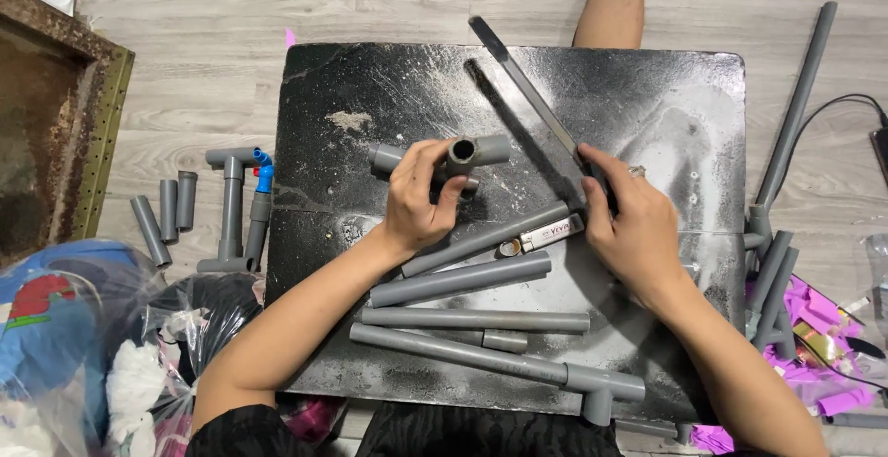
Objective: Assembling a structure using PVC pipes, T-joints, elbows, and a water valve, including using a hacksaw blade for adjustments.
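My left hand (421, 196) grips a grey pipe fitting (472, 152) with an open socket facing up, joined to a short grey pipe stub (387, 156), over a black board (388, 87). My right hand (632, 224) holds the handle end of a long thin saw blade (523, 82) that slants up toward the far left. A small tube of glue (546, 234) lies between my hands. In front of them lie several grey pipes (462, 280), and one long pipe ends in a tee fitting (601, 385).
On the floor at left stand a glued pipe assembly with a blue elbow (242, 207) and three short pipe pieces (166, 212). Plastic bags (83, 346) fill the near left. More grey pipes (786, 142), purple scraps (814, 318) and a cable lie at right.
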